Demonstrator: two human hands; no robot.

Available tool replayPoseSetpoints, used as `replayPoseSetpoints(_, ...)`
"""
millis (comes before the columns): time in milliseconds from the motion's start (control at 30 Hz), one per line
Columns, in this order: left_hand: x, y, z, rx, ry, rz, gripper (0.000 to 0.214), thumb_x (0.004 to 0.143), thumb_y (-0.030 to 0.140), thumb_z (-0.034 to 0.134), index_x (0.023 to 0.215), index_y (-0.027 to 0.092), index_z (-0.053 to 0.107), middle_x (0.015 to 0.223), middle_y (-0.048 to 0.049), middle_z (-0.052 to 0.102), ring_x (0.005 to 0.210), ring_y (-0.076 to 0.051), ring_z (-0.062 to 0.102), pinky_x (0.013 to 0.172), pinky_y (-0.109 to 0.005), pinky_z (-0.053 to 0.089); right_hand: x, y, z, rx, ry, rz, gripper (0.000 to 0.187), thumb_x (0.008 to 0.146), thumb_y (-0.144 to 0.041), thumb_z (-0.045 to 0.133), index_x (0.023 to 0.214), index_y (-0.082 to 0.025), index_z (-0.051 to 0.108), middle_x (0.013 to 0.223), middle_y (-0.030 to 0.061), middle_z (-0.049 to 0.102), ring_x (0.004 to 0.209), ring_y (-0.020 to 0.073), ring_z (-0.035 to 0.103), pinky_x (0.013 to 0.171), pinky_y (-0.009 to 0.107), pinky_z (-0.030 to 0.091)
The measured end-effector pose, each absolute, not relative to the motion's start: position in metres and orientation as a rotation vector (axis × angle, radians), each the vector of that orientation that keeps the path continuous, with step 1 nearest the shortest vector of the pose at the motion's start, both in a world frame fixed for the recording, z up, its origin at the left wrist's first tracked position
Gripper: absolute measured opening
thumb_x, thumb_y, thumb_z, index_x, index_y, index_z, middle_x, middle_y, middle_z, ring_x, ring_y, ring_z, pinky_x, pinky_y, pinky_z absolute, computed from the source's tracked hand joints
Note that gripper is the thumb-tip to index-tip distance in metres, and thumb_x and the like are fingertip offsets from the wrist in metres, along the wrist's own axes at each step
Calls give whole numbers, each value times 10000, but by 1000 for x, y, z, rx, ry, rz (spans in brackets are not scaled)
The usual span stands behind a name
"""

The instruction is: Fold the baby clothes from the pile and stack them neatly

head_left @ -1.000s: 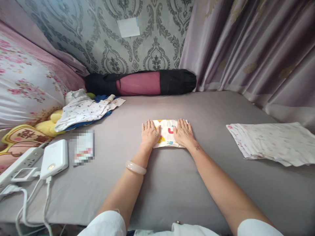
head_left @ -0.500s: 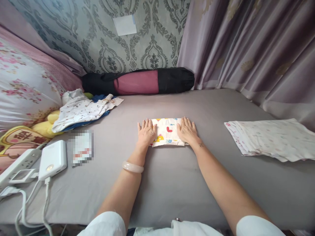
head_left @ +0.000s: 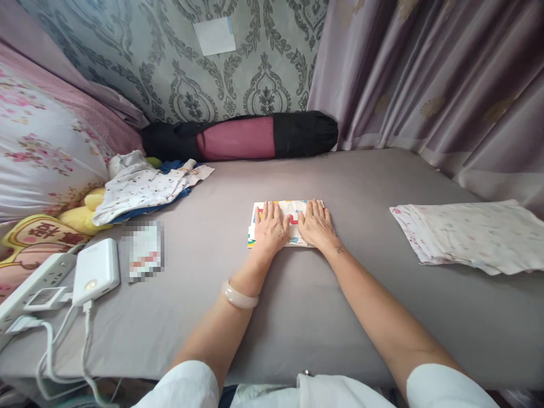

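A small folded white cloth with coloured prints lies in the middle of the grey bed sheet. My left hand lies flat on the cloth's left half, fingers stretched out. Beside it, my right hand presses flat on the right half, fingers also stretched. The two hands almost touch and hide most of the cloth. A pale bangle sits on my left wrist.
A folded patterned cloth lies at the right. Loose baby clothes and a yellow plush toy are piled at the left. A white power bank, power strip and cables sit at the near left. A black-and-pink rolled bag lies along the wall.
Both hands slid inward over the folded cloth: they were at its two ends half a second ago and now rest side by side near its middle.
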State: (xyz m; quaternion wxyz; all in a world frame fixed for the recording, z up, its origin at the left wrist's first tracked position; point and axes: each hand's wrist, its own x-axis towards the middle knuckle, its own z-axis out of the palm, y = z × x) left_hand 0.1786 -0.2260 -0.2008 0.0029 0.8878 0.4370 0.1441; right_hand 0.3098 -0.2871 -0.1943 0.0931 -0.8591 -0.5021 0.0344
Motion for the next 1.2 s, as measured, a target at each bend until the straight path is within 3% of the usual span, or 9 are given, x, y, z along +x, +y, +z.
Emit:
replayPoseSetpoints(167,184,-232,-212,2801,1313,372,655,999,472,214,1446,28,394,1525,-209,359,1444,-310,287,1189,-495,189,308,-286,-196,-2573,-1446,162,638,992,-352,208,1517,8,227,1594,176,195,1476,281,147,1192,451,129)
replayPoseSetpoints(367,183,-231,-203,2766,1309,377,600,999,472,270,1416,69,427,1525,-188,372,1438,-305,301,1174,-488,223,306,-286,-192,-2560,-1349,148,634,993,-348,222,1500,32,256,1577,214,222,1467,302,178,1179,448,165)
replayPoseSetpoints(567,180,-216,-194,2390,1354,772,401,1017,333,253,1119,163,602,1134,-133,679,1113,-219,619,958,-335,457,283,-290,-189,-2408,-1624,-5,625,987,-350,257,1500,5,281,1590,193,194,1474,283,159,1187,455,113)
replayPoseSetpoints(667,176,-205,-199,2137,1408,979,302,971,277,359,1104,165,607,1085,-131,684,1059,-229,633,932,-344,466,277,-289,-194,-2403,-1693,80,631,990,-369,233,1502,-5,286,1590,165,214,1474,253,169,1193,450,102)
replayPoseSetpoints(867,164,-192,-195,1583,1452,1211,269,875,167,399,1025,185,622,1082,-90,693,1059,-212,633,943,-349,471,280,-288,-195,-2446,-1712,109,644,990,-393,226,1508,-14,277,1595,155,198,1477,251,157,1195,448,99)
replayPoseSetpoints(1200,152,-185,-190,1374,1511,1225,317,821,91,373,1042,155,590,1025,-85,684,989,-185,636,902,-302,468,252,-274,-190,-2335,-1795,135,628,989,-368,242,1510,-20,279,1600,139,192,1480,252,144,1198,452,90)
